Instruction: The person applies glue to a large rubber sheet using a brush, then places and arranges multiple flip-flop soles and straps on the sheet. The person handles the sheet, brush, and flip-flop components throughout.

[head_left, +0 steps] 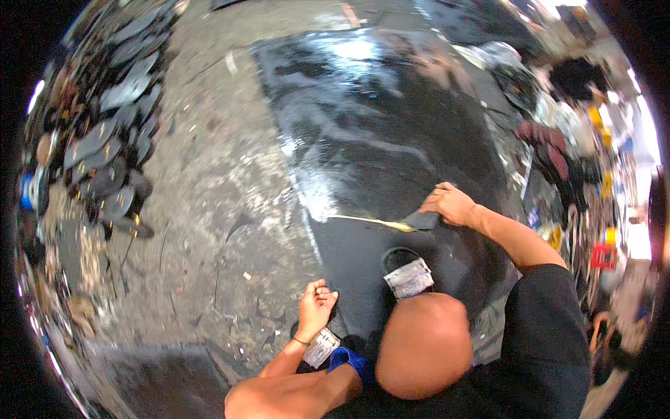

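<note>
Dark spreader (pixel 423 220), at three o'clock in view, is pinched in the right hand (pixel 450 204), meeting yellow paste (pixel 398 226) on a black sheet (pixel 377 133); the left hand (pixel 316 305), half-curled, seems empty at six o'clock.

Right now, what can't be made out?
Head view, all:
- Upper end of the dark flat piece: covered by the right hand.
- Left hand: curled fingers hide the palm; can't tell if it's empty.
- Part of the black sheet: behind the right knee.
- Dark panel: cut off by bottom edge.
- Maroon pieces: too blurred to identify.
</note>
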Tool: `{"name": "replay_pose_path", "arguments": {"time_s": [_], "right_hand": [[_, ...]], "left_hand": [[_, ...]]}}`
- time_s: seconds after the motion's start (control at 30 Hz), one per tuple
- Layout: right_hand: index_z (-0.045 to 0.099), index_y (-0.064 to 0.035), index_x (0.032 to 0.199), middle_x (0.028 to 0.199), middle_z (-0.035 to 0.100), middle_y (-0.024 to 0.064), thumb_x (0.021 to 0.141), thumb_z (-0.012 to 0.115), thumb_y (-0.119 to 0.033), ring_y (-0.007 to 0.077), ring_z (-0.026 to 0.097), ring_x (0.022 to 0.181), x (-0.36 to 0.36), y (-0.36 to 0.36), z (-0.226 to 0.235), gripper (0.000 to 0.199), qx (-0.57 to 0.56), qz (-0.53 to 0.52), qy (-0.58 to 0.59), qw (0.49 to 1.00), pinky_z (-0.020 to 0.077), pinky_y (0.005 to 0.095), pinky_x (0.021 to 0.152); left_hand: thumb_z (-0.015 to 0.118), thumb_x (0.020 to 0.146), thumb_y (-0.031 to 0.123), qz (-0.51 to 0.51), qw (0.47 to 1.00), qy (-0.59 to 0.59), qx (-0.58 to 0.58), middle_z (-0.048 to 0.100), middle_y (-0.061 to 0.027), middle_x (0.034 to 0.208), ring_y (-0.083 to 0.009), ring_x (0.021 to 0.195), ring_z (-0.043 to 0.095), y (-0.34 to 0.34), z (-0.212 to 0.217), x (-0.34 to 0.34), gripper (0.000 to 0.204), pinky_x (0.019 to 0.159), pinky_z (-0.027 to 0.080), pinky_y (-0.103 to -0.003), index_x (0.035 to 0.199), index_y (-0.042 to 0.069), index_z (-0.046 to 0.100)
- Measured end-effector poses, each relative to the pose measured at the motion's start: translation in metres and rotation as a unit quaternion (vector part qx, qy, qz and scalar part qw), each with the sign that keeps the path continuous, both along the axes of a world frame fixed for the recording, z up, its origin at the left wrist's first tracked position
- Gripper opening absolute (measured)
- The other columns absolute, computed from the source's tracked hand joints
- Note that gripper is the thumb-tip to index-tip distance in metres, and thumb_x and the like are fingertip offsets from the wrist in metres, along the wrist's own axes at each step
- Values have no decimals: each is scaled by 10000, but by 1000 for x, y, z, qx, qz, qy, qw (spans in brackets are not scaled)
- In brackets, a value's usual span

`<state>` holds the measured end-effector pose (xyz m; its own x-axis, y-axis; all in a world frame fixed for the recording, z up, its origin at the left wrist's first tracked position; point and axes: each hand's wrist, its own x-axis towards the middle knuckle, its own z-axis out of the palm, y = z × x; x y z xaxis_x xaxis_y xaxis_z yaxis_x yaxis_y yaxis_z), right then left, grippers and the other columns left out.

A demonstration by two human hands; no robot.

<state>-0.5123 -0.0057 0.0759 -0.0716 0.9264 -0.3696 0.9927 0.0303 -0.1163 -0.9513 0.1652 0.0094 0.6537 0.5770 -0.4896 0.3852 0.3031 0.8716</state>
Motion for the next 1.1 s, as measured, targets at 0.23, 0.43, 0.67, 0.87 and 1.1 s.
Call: {"name": "replay_pose_path", "arguments": {"time_s": [0.23, 0.43, 0.67, 0.87, 1.1], "right_hand": [[629, -70, 1210, 1271, 622, 134, 745, 516, 42, 352, 568, 1164, -37, -167, 63, 491, 113, -446, 10, 888, 454, 463, 992], [575, -22, 1243, 1195, 622, 166, 860, 558, -33, 305, 581, 1135, -80, -219, 183, 384, 333, -511, -78, 788, 440, 402, 1008], [574, 2, 1194, 1048, 637, 155, 878, 611, -102, 266, 617, 979, -116, -215, 297, 335, 285, -605, -120, 734, 471, 367, 903], [608, 58, 1102, 1108, 622, 293, 794, 636, -219, 446, 587, 1100, -46, -201, 189, 415, 81, -598, -235, 762, 468, 496, 969], [604, 16, 1121, 1068, 650, 268, 860, 581, -216, 439, 636, 1013, -78, -85, -9, 350, 36, -741, -94, 664, 509, 516, 894]], "left_hand": [[708, 923, 185, -77, 981, 92, -155, 501, 54, 664, -44, 609, 466, 23, -7, 8, 279, 545, 414, -229, 746, 99, 510], [684, 947, 253, -154, 977, 117, -84, 507, 24, 607, -64, 541, 473, 36, -8, 21, 440, 483, 447, -260, 625, 119, 416], [698, 936, 226, -133, 991, 13, -27, 435, 65, 592, -50, 527, 389, 33, -19, 22, 480, 497, 361, -238, 595, 146, 370], [714, 920, 189, -47, 999, -22, -14, 312, 88, 593, -41, 549, 289, 48, -6, 56, 511, 486, 260, -245, 601, 142, 318], [734, 900, 193, -2, 999, 24, 39, 562, 53, 756, -44, 687, 473, 48, -5, 63, 194, 621, 403, -215, 943, 17, 663]]}}
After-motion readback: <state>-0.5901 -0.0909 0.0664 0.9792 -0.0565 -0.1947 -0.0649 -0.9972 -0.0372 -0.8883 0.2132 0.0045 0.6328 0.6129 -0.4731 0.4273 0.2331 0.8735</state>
